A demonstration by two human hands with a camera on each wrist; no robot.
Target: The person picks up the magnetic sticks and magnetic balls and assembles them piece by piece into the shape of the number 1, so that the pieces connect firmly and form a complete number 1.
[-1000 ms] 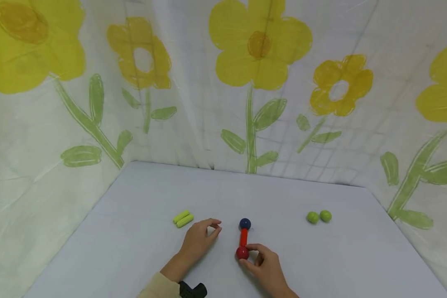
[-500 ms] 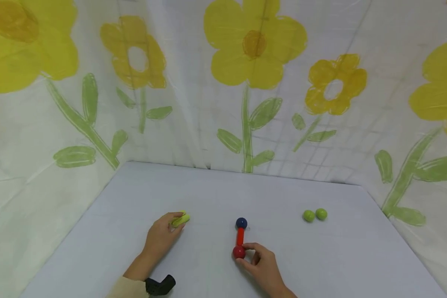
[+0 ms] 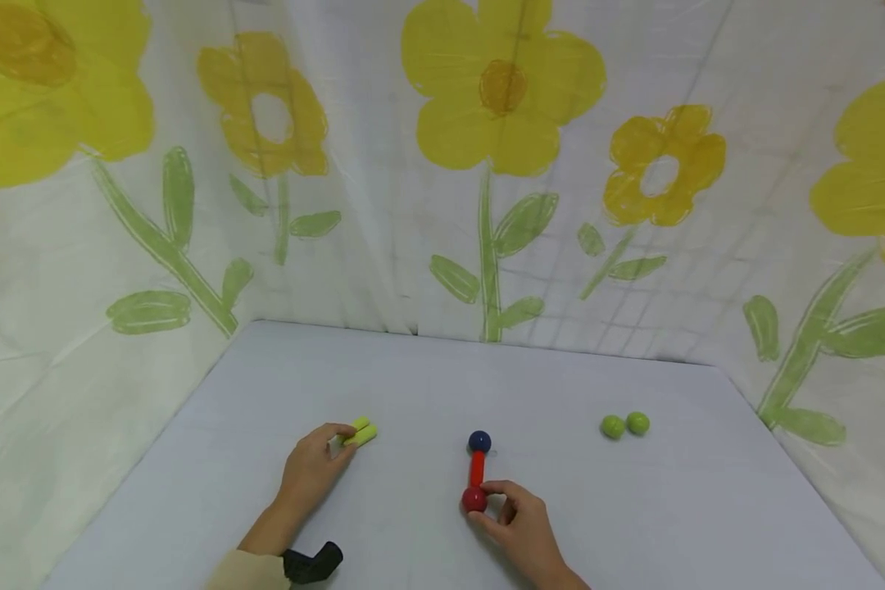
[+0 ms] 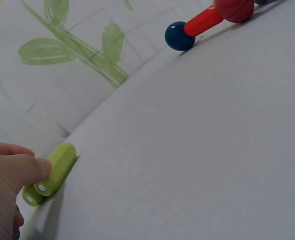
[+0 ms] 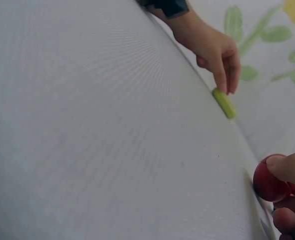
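- Backdrop: a thin, creased white sheet (image 3: 383, 246) is hung along the far edge of the desk (image 3: 671, 492) and both its sides; yellow flowers with green stems are pictured on it.
- Toward the far right corner, two green balls (image 3: 613, 427) are set side by side, well apart from either hand; smooth, round forms are shown.
- Midway between the left and right edges, a straight row is formed by a blue ball (image 3: 479, 442), a red rod (image 3: 477, 469) and a red ball (image 3: 474, 499); the blue end is turned toward the far edge. The rod is touched by a ball at each end. Both balls are glossy.
- The red ball is pinched between thumb and forefinger of the right hand (image 3: 524, 528), by which its right side is partly covered.
- Left of this row, two yellow-green rods (image 3: 364, 434) are laid parallel; fluted sides and a pale disc in each visible end are shown from the left wrist. Their ends toward the person are pinched by the left hand (image 3: 312, 471), its finger gap narrow; these ends are partly masked in the head view.
- Left forearm: a black wrist device (image 3: 313, 564) is worn beside a cream sleeve (image 3: 247, 571).
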